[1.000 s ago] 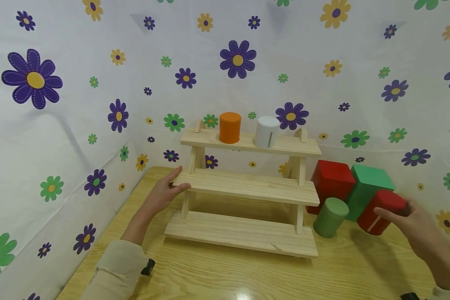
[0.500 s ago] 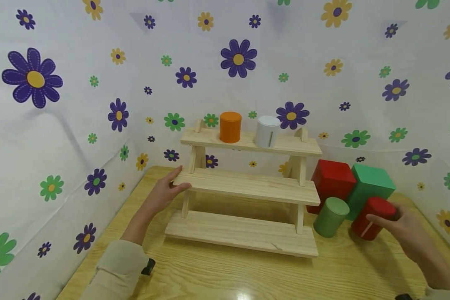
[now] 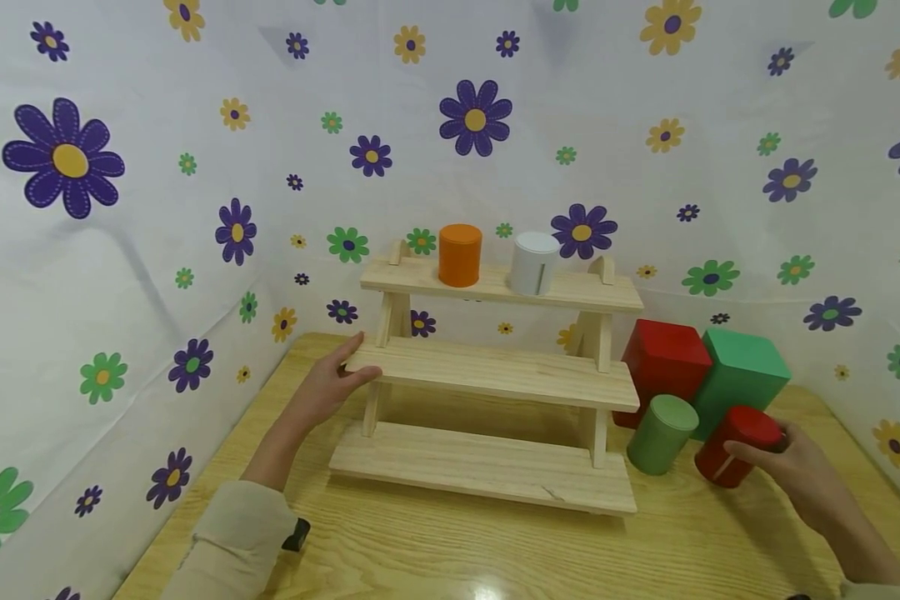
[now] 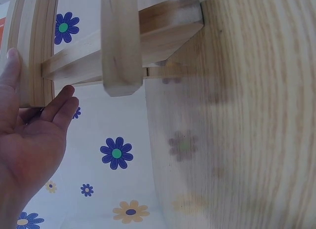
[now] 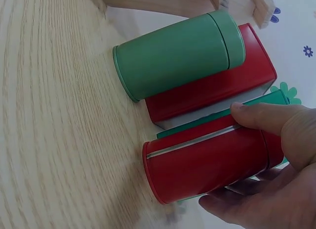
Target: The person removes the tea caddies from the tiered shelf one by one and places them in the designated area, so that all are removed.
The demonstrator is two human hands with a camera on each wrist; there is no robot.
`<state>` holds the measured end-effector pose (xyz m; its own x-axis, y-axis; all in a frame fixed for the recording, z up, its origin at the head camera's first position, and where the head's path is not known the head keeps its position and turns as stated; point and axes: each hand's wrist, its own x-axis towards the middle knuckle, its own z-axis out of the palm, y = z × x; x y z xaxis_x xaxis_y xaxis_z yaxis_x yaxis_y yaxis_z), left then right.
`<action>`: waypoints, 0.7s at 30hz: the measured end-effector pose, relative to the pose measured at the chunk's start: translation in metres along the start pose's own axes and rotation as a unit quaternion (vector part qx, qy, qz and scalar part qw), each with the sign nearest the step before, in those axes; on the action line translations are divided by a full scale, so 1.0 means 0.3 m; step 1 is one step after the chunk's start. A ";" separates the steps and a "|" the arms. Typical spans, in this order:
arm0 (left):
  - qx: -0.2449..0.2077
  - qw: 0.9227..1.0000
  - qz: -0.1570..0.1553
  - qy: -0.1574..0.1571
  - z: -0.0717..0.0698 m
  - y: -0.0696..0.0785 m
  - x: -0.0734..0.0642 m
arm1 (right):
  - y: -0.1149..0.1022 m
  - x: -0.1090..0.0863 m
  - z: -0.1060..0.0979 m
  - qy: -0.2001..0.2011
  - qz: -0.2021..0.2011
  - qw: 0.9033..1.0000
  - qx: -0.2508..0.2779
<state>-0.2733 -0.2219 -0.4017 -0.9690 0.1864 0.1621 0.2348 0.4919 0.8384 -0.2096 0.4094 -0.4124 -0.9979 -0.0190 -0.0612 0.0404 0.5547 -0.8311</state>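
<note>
My right hand [image 3: 798,475] grips a round red tin [image 3: 735,446] near its lid, thumb on one side and fingers on the other. In the right wrist view the red tin [image 5: 207,162] shows a pale seam along its side, its base close to the tabletop. To its left stands a round green tin [image 3: 662,435]. My left hand [image 3: 326,387] holds the left end of the middle tier of a three-tier wooden shelf [image 3: 487,371]. The left wrist view shows the thumb on one face of that board and the fingers of the left hand [image 4: 37,140] round the other.
An orange tin [image 3: 460,257] and a white tin [image 3: 534,265] stand on the shelf's top tier. Behind the green and red tins are a red box [image 3: 663,362] and a green box [image 3: 742,371]. Flower-patterned cloth [image 3: 330,75] walls in the wooden table [image 3: 420,550].
My right hand has brought the red tin down and slightly left, to beside the green tin. My left hand has stayed on the shelf.
</note>
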 end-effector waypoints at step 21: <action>0.003 1.000 -0.001 0.002 0.001 -0.009 0.005 | -0.079 -0.068 -0.065 0.095 0.003 0.995 -0.029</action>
<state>-0.2755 -0.2228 -0.4038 -0.9699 0.1817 0.1622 0.2329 0.4971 0.8358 -0.1912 0.4130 -0.3807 -0.9894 0.1383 0.0443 0.0485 0.6020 -0.7970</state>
